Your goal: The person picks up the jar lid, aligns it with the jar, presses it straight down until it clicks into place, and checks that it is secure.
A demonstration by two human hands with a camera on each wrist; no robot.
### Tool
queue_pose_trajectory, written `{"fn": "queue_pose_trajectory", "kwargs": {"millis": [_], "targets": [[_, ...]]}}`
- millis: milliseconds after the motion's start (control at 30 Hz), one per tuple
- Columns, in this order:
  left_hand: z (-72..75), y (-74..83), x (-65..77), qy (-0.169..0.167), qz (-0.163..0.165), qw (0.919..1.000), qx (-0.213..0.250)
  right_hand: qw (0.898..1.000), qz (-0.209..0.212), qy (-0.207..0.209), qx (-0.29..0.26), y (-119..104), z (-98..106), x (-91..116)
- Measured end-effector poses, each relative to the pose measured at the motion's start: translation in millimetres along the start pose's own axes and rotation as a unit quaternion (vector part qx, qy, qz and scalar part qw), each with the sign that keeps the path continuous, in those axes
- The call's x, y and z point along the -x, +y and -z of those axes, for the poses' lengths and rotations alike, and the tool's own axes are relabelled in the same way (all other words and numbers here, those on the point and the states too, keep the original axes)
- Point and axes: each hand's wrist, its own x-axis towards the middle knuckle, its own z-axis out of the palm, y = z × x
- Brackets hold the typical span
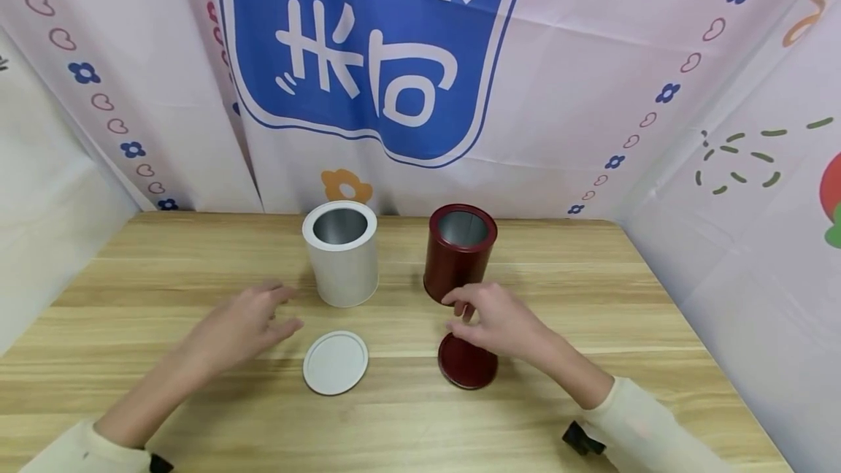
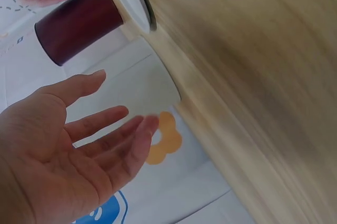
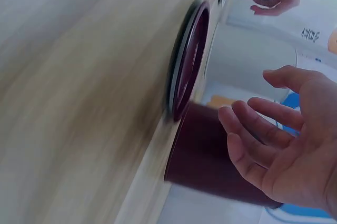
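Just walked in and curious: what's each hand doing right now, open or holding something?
Left hand: open, holding nothing, near the white can.
Right hand: open, holding nothing, near the red can.

Cream sleeves, black pieces beside cuffs

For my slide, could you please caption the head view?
Left grip and right grip, both empty, near open white can and red can, white lid and red lid off.
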Motion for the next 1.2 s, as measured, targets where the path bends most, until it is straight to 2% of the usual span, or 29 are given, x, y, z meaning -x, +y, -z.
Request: {"fn": "queue_pose_trajectory", "kwargs": {"millis": [100, 200, 467, 567, 667, 733, 833, 933, 1200], "targets": [[-3.2, -2.3, -1.1, -0.018, -0.009, 0.9989, 0.041, 0.999, 0.01, -0.021, -0.024, -6.0, -6.0, -6.7], [-6.4, -3.3, -1.9, -0.031, -0.016, 0.9974, 0.064, 0.998, 0.011, -0.038, -0.043, -11.3, -11.6, -13.3], [-11.9, -0.3, -3.8, -0.056, -0.012, 0.9904, 0.126, 0.994, 0.014, -0.062, -0.085, -24.0, -27.2, -31.8], [-14.3, 1.5, -4.3, -0.069, -0.005, 0.9861, 0.151, 0.99, 0.007, -0.076, -0.117, -28.3, -33.2, -38.2], [-16.5, 4.1, -4.0, -0.09, 0.021, 0.9781, 0.187, 0.985, -0.008, -0.093, -0.145, -32.4, -40.1, -44.1], [-17.6, 5.5, -3.8, -0.104, 0.046, 0.9702, 0.214, 0.979, -0.024, -0.108, -0.169, -35.3, -44.9, -47.8], [-18.1, 7.3, -3.4, -0.128, 0.089, 0.9537, 0.257, 0.969, -0.054, -0.132, -0.203, -40.1, -51.2, -53.0], [-17.9, 9.1, -3.4, -0.145, 0.117, 0.9413, 0.281, 0.956, -0.083, -0.149, -0.24, -45.2, -54.7, -57.3], [-19.5, 9.8, -4.5, -0.157, 0.137, 0.92, 0.332, 0.91, -0.125, -0.187, -0.349, -50.2, -59.6, -61.1]]}}
